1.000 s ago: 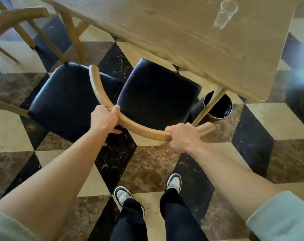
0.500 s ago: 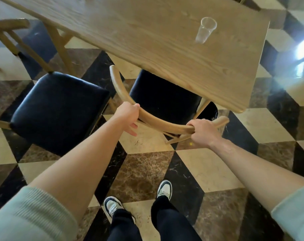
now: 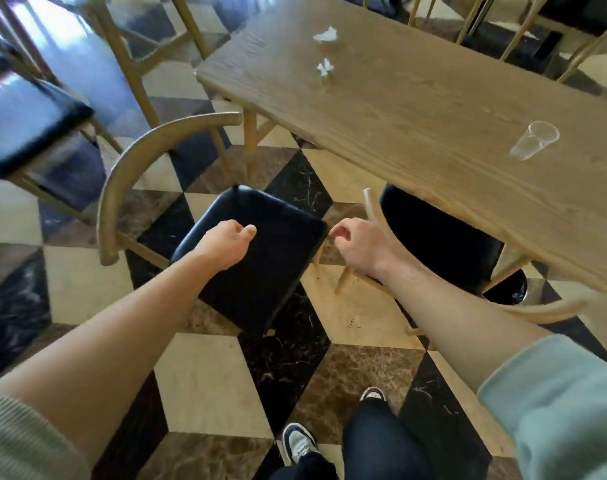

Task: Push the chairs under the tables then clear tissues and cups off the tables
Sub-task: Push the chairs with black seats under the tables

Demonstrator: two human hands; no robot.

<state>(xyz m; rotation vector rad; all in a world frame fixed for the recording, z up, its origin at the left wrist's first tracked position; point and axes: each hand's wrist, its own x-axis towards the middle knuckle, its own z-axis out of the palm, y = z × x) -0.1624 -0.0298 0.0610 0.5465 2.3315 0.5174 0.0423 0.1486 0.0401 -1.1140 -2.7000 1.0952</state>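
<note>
A wooden table point(image 3: 416, 109) carries a clear plastic cup point(image 3: 534, 140) near its right end and two crumpled white tissues point(image 3: 326, 34) point(image 3: 324, 67) near its far left end. One black-seated chair point(image 3: 433, 237) sits tucked under the table, its curved back rail point(image 3: 551, 310) just outside the edge. A second chair point(image 3: 260, 265) stands out on the floor, turned at an angle, with its curved back point(image 3: 149, 157) to the left. My left hand point(image 3: 226, 244) hovers over its seat, fingers loosely curled, holding nothing. My right hand point(image 3: 354, 244), also loosely curled and holding nothing, is beside the tucked chair's rail end.
A black round bin point(image 3: 510, 289) stands under the table's near right part. Another chair with a dark seat point(image 3: 25, 133) and table legs fill the far left. More chairs point(image 3: 537, 32) line the table's far side. My feet point(image 3: 298, 445) stand on checkered marble floor.
Both hands have let go of the curved back rail. That chair now sits further under the table. The view has swung left onto the second chair.
</note>
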